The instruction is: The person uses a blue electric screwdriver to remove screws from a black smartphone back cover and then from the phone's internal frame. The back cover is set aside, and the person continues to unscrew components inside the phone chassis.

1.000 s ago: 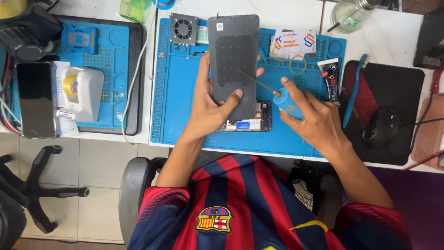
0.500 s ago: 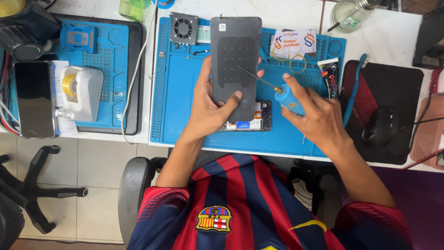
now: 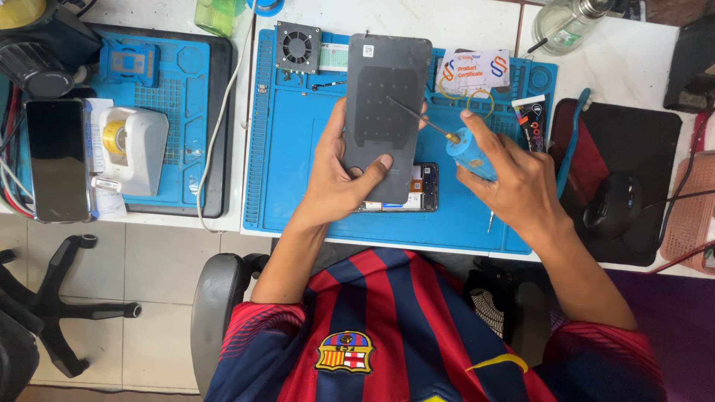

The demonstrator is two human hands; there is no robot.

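Left hand grips the flat dark-grey phone screen panel tilted up over the blue silicone repair mat on the bench, exposing its back, while right hand clasps the blue-handled thin-tipped tool against it.

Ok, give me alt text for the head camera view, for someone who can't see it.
A person's left hand holds a dark phone panel upright over a blue work mat, while the right hand points a blue-handled screwdriver at it. An opened phone lies on the mat beneath.
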